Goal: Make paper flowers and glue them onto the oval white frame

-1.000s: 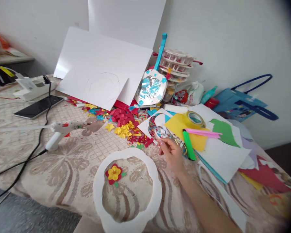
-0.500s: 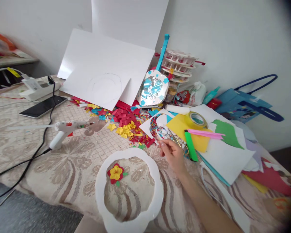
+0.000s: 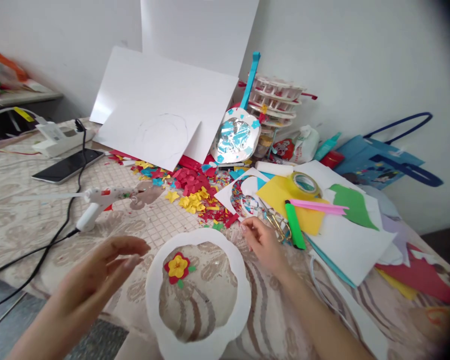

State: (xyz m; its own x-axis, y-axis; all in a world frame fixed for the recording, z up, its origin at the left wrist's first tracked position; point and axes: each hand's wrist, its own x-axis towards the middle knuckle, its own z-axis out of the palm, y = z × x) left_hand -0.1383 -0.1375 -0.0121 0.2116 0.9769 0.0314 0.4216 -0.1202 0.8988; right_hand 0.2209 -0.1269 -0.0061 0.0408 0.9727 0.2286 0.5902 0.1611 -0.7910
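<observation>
A white scalloped ring [image 3: 243,300] lies on the tablecloth at the front. Inside its opening, near the upper left rim, is a red and yellow paper flower [image 3: 178,268] with small green leaves. My left hand [image 3: 108,272] hovers just left of the ring, thumb and fingers apart and nothing between them. Beyond the ring's upper right edge is my right hand [image 3: 262,243], its fingers curled together. Whether a tiny piece sits in that pinch I cannot make out. Gold-handled scissors [image 3: 278,225] lie close to the right hand.
A white glue gun [image 3: 101,202] with a black cord lies left, near a phone [image 3: 68,165]. Paper cutouts [image 3: 193,180] pile up mid-table. Yellow tape [image 3: 303,185], a green marker [image 3: 294,225] and paper sheets [image 3: 354,250] are at right. White boards [image 3: 165,95] lean on the wall.
My left hand has come into view from the lower left and stands beside the ring. My right hand stays in nearly the same place, its fingers slightly more curled.
</observation>
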